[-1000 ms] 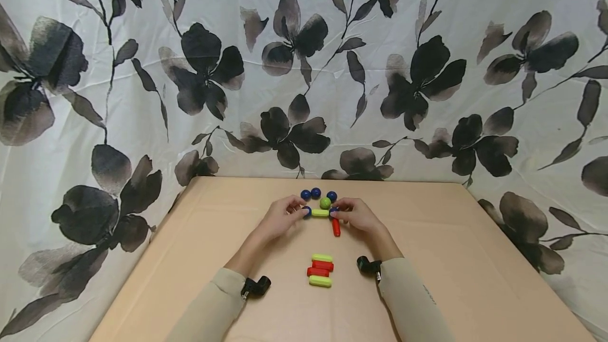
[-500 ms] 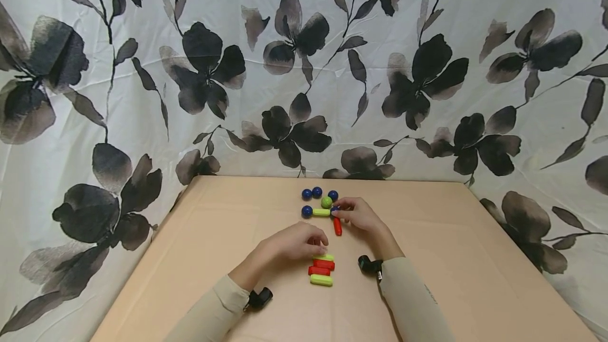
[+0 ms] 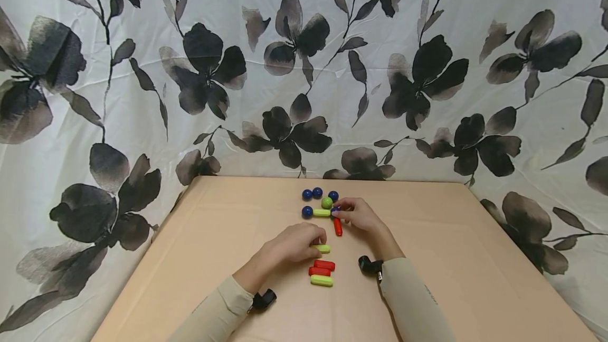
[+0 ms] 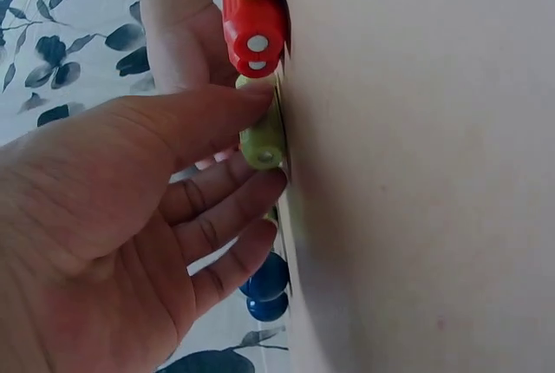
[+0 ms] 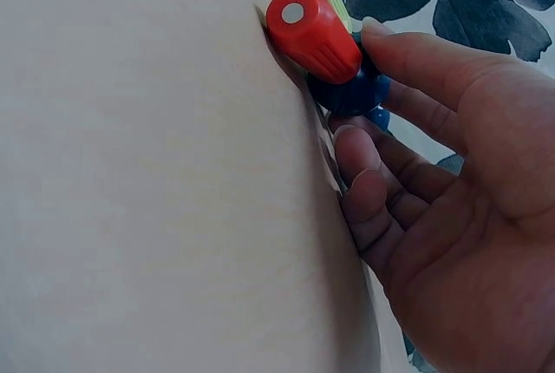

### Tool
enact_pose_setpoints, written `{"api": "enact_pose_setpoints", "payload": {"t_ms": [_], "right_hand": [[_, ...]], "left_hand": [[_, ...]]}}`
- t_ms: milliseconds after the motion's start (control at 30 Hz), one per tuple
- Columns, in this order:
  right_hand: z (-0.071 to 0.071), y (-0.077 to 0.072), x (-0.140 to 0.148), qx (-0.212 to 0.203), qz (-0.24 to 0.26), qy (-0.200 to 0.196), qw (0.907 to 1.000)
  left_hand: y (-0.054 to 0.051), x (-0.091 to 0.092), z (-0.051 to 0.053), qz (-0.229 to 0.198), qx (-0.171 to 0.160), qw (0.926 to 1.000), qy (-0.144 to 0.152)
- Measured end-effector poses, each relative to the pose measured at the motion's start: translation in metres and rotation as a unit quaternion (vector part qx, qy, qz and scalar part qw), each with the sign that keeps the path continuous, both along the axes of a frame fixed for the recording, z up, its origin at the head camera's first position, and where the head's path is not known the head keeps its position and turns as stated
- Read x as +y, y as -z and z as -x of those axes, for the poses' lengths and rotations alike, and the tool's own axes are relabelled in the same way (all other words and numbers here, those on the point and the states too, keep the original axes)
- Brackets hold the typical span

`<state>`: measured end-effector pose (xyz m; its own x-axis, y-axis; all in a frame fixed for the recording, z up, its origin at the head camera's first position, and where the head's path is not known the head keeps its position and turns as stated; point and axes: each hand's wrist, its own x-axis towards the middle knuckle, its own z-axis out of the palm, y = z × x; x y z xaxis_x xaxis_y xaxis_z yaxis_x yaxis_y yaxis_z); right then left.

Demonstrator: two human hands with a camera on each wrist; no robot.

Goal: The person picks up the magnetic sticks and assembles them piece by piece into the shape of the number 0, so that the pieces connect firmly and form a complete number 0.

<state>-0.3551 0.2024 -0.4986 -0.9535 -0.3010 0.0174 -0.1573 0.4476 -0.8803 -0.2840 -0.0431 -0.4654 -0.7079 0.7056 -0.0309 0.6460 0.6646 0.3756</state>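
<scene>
My left hand (image 3: 293,243) pinches a yellow-green magnetic rod (image 4: 263,140) between thumb and fingers, low over the table. My right hand (image 3: 360,215) holds a dark blue ball (image 5: 342,95) with thumb and fingers. A red rod (image 5: 314,35) runs from that ball toward the near side. Another yellow-green rod (image 3: 321,212) lies between the held ball and a second blue ball (image 3: 307,212) on its left. Just behind this rod sits a lime green ball (image 3: 326,202); whether it touches the pieces cannot be told.
Farther back are three blue balls (image 3: 317,192). Nearer lie two red rods (image 3: 324,265) and a yellow-green rod (image 3: 321,281) in a row on the tan table (image 3: 427,257). A floral cloth (image 3: 361,67) hangs behind. Each wrist wears a black camera.
My left hand has let go of the left blue ball, come nearer to the rod row and drawn its farthest yellow-green rod away from the others. My right hand stays on its ball.
</scene>
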Motion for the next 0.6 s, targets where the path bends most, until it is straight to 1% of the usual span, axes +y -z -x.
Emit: {"api": "enact_pose_setpoints", "payload": {"t_ms": [100,200,267,367,467,533,600], "right_hand": [[0.001,0.001,-0.001,-0.002,0.001,0.003,1.0],[0.003,0.001,0.0,-0.001,0.001,0.002,1.0],[0.003,0.001,0.0,0.001,-0.001,0.0,1.0],[0.003,0.001,0.001,0.004,-0.006,-0.001,1.0],[0.005,0.002,0.002,0.006,-0.007,-0.004,0.9999],[0.005,0.002,0.003,0.007,-0.007,-0.005,0.9999],[0.005,0.002,0.003,0.007,-0.008,-0.006,0.9999]], "left_hand": [[0.004,0.001,0.003,0.002,0.011,0.9999,-0.012],[0.006,0.002,0.005,-0.009,0.01,0.9995,-0.03],[0.007,0.002,0.007,-0.028,0.005,0.9985,-0.046],[0.01,-0.001,0.011,-0.076,-0.008,0.9951,-0.063],[0.012,-0.004,0.017,-0.138,-0.038,0.9869,-0.074],[0.013,-0.007,0.02,-0.18,-0.062,0.9788,-0.076],[0.014,-0.008,0.023,-0.213,-0.076,0.9712,-0.074]]}}
